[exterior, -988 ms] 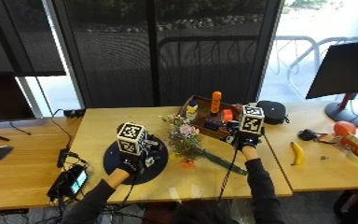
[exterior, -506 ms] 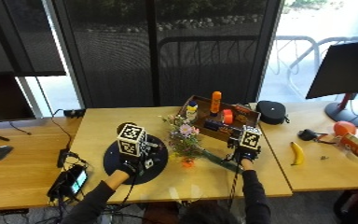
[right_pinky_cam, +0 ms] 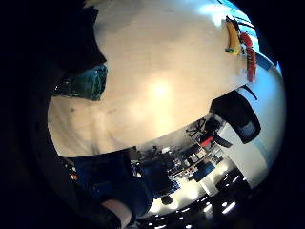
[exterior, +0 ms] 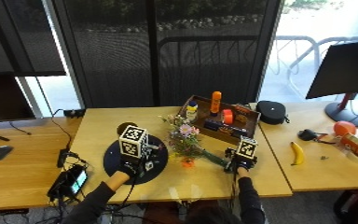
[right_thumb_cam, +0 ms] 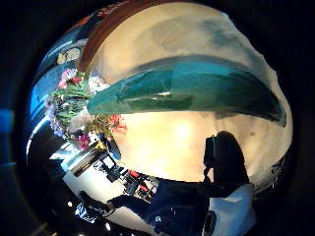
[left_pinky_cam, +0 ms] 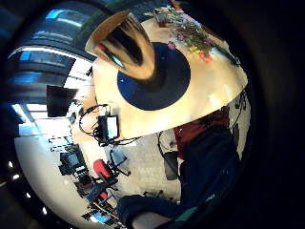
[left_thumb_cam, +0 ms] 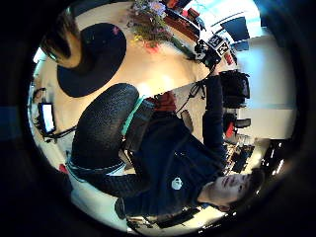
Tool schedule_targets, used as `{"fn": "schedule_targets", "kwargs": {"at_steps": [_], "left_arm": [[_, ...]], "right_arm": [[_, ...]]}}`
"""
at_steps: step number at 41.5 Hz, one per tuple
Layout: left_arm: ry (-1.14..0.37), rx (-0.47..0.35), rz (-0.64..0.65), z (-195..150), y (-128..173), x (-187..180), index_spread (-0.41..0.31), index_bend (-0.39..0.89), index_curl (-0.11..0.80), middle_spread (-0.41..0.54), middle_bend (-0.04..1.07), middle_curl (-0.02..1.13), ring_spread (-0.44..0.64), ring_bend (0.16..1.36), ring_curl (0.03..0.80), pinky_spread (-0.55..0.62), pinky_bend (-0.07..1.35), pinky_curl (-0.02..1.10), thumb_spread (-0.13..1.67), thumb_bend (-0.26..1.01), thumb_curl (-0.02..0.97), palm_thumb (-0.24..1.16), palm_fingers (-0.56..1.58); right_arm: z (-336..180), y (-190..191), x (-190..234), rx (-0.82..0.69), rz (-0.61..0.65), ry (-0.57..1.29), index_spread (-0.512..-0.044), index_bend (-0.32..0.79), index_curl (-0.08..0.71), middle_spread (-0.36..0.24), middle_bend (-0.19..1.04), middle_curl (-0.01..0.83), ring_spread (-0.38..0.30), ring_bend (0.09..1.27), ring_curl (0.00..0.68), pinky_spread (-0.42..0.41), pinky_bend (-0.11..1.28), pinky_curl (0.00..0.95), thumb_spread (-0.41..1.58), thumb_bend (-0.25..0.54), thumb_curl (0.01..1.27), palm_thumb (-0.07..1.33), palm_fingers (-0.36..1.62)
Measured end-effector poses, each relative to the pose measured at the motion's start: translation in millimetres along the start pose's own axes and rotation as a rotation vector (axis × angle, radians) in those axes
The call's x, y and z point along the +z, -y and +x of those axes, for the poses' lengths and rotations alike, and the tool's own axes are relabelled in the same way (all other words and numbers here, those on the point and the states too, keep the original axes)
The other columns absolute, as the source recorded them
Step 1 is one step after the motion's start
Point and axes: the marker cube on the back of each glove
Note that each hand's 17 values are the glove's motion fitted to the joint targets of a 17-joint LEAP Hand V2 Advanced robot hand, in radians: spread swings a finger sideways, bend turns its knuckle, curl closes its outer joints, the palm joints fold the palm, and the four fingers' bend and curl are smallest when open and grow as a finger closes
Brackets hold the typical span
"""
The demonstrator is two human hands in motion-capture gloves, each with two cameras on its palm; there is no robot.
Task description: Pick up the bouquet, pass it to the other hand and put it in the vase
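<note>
Green-wrapped stems of the bouquet (exterior: pixel 213 157) now meet the lowered right hand (exterior: pixel 241 163) (finger state can't be told); pickup looks imminent.

Bouquet (exterior: pixel 188 142) lies flat on the worktop (exterior: pixel 259 175), pink and purple blooms toward the vase (exterior: pixel 127 128), green-wrapped stems (right_thumb_cam: pixel 187 93) pointing right. The dark vase stands upright on a round dark mat (exterior: pixel 113 161).
</note>
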Motion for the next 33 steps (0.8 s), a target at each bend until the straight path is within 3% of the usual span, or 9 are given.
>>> {"fn": "schedule_targets", "kwargs": {"at_steps": [4, 8, 13, 17, 22, 27, 29, 30, 33], "left_arm": [[-0.005, -0.007, -0.02, 0.3, -0.8, 2.0, -0.014, 0.15, 0.299, 0.264, 0.2, 0.3, 0.32, 0.64, 0.261, 0.41, 0.35, 0.32, 1.13, -0.01, 0.278, 0.19, 0.09], [-0.008, -0.007, -0.028, 1.0, -2.1, 2.1, -0.014, 0.15, 0.3, 0.255, 0.2, 0.31, 0.32, 0.63, 0.262, 0.41, 0.35, 0.32, 1.13, -0.02, 0.281, 0.2, 0.1], [-0.002, -0.007, -0.026, 0.0, -1.2, 3.5, -0.014, 0.15, 0.301, 0.25, 0.19, 0.32, 0.32, 0.63, 0.264, 0.41, 0.34, 0.32, 1.14, -0.02, 0.281, 0.21, 0.1], [-0.002, -0.009, -0.025, -0.4, 1.4, 7.1, -0.014, 0.15, 0.301, 0.248, 0.19, 0.32, 0.32, 0.62, 0.265, 0.41, 0.34, 0.32, 1.14, -0.02, 0.281, 0.21, 0.1], [0.003, -0.004, -0.033, 2.7, -0.3, 8.6, -0.014, 0.15, 0.301, 0.247, 0.19, 0.32, 0.32, 0.62, 0.266, 0.41, 0.34, 0.32, 1.15, -0.02, 0.28, 0.22, 0.1], [0.012, 0.008, -0.029, 6.7, -3.4, 5.4, -0.014, 0.15, 0.301, 0.246, 0.19, 0.32, 0.32, 0.62, 0.267, 0.41, 0.33, 0.32, 1.15, -0.02, 0.279, 0.22, 0.1], [0.01, 0.012, -0.027, 7.4, -3.8, 5.2, -0.014, 0.15, 0.301, 0.246, 0.19, 0.32, 0.32, 0.62, 0.267, 0.41, 0.33, 0.32, 1.15, -0.01, 0.281, 0.23, 0.1], [0.009, 0.014, -0.027, 7.7, -4.1, 5.1, -0.014, 0.15, 0.301, 0.245, 0.19, 0.32, 0.32, 0.62, 0.267, 0.41, 0.33, 0.32, 1.16, -0.01, 0.281, 0.23, 0.1], [0.012, 0.012, -0.035, 7.7, -3.7, 6.1, -0.014, 0.15, 0.3, 0.245, 0.19, 0.32, 0.32, 0.62, 0.268, 0.41, 0.33, 0.33, 1.16, -0.02, 0.281, 0.23, 0.1]], "right_arm": [[1.0, 5.2, 8.6, 0.035, 0.003, 0.0, -0.212, 0.12, 0.213, -0.117, 0.3, 0.414, -0.171, 0.52, 0.347, 0.066, 0.4, 0.338, 0.96, 0.013, 0.46, 0.91, 0.48], [-2.3, 6.8, 18.3, -0.023, -0.024, 0.001, -0.219, 0.12, 0.22, -0.126, 0.3, 0.419, -0.177, 0.51, 0.351, 0.08, 0.41, 0.346, 0.96, 0.01, 0.48, 0.95, 0.51], [-2.0, 14.2, 15.8, 0.006, 0.081, 0.009, -0.227, 0.12, 0.227, -0.136, 0.3, 0.426, -0.188, 0.5, 0.356, 0.083, 0.4, 0.347, 0.96, 0.0, 0.5, 0.97, 0.52], [-2.2, 12.4, 16.1, 0.043, 0.064, 0.04, -0.265, 0.21, 0.261, -0.165, 0.31, 0.43, -0.212, 0.49, 0.359, 0.068, 0.32, 0.329, 0.96, 0.005, 0.52, 1.01, 0.61], [-3.7, 7.7, 17.4, 0.129, -0.02, 0.021, -0.293, 0.24, 0.298, -0.18, 0.24, 0.418, -0.248, 0.49, 0.361, -0.024, 0.28, 0.318, 0.94, 0.004, 0.54, 1.05, 0.74], [-13.5, 4.4, 22.8, 0.103, -0.106, -0.006, -0.299, 0.28, 0.342, -0.199, 0.38, 0.472, -0.28, 0.38, 0.347, -0.093, 0.19, 0.301, 0.89, -0.011, 0.55, 1.07, 0.91], [-15.6, 4.3, 24.7, 0.115, -0.104, -0.006, -0.293, 0.28, 0.356, -0.202, 0.39, 0.482, -0.286, 0.4, 0.36, -0.115, 0.18, 0.301, 0.91, -0.007, 0.54, 1.08, 0.96], [-16.5, 5.0, 25.0, 0.126, -0.086, -0.007, -0.292, 0.25, 0.355, -0.205, 0.35, 0.477, -0.283, 0.47, 0.388, -0.182, 0.24, 0.32, 0.92, 0.0, 0.54, 1.09, 1.07], [-20.0, 9.6, 23.4, 0.168, 0.013, -0.025, -0.286, 0.24, 0.377, -0.22, 0.33, 0.485, -0.281, 0.49, 0.402, -0.242, 0.25, 0.329, 0.96, 0.013, 0.54, 1.13, 1.14]]}}
